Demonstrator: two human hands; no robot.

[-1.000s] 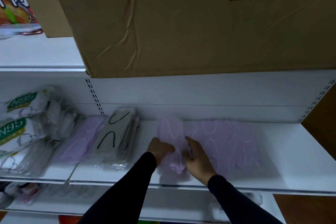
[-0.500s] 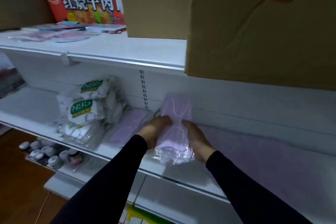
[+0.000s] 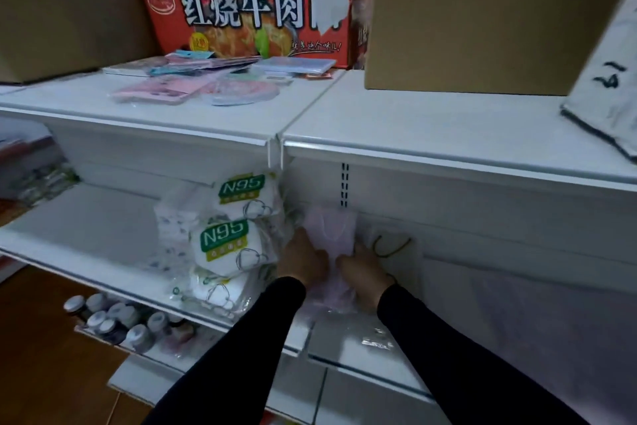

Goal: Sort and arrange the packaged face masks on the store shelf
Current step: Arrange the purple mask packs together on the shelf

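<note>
Both hands are now bringing the pack of lilac face masks [image 3: 331,235] down and further back onto the middle shelf [image 3: 103,252], where half a second ago they were holding it raised in front of the shelf. The pack is standing on its end close to the back panel, leaning slightly, between the N95 mask packs [image 3: 234,242] on its left and a clear pack with a dark ear loop [image 3: 393,245] on its right. The left hand [image 3: 303,261] is gripping the pack's left edge, fingers curled around the plastic wrap. The right hand [image 3: 362,273] is pinching the right edge, its fingers bent against the wrap and lying just beside the clear pack. Both arms are wearing black sleeves [image 3: 262,328].

The N95 mask packs are leaning in a loose stack, white with green labels, touching or nearly touching the left hand. More lilac masks [image 3: 537,321] are lying flat along the same shelf to the right, blurred. On the upper shelf [image 3: 413,121] a red noodle carton [image 3: 248,11] is standing behind scattered flat packets [image 3: 193,80], and a brown cardboard box [image 3: 475,17] is sitting to the right. Small jars with pale lids [image 3: 113,321] are crowding the lower shelf at the left.
</note>
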